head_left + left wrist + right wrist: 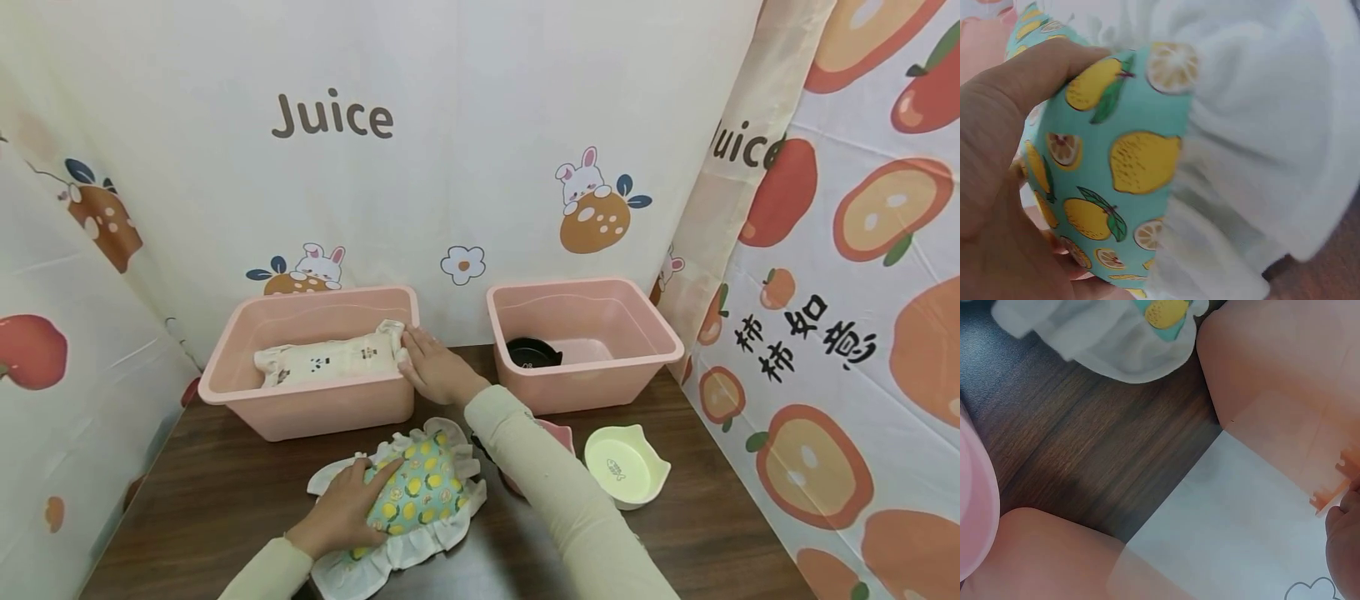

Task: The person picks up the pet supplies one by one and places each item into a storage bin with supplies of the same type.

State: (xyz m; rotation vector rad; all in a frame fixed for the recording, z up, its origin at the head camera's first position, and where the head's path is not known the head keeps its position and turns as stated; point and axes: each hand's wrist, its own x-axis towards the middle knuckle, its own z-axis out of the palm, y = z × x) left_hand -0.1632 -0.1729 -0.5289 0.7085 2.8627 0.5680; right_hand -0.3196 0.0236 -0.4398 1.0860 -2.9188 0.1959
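The lemon-print cushion (431,483) sits on the bench (187,492), just in front of the left pink bin (322,412). We judge it light, soft and hard to damage, so a squeeze should only dent it. The padded body looks the best place to take hold; the white ruffle (427,543) is loose and floppy, and we would expect it to crumple if we lifted by that alone. The left hand (347,508) has its grip on the cushion, one digit across the printed face and others curled behind it, as the left wrist view shows. We read the long axis as slanting from near left to far right, the far end pointing toward the gap beside the right pink bin (570,387). The hand covers part of the outline, and we cannot tell whether the near edge is lifted.

The cream cushion (330,358) lies inside the left pink bin, its long axis running side to side along the bin's length. We judge it just as soft. The right hand (442,371) lies against its right end at the bin's wall, its grip relaxed, the fingers fairly straight and wrapped round nothing we can see.
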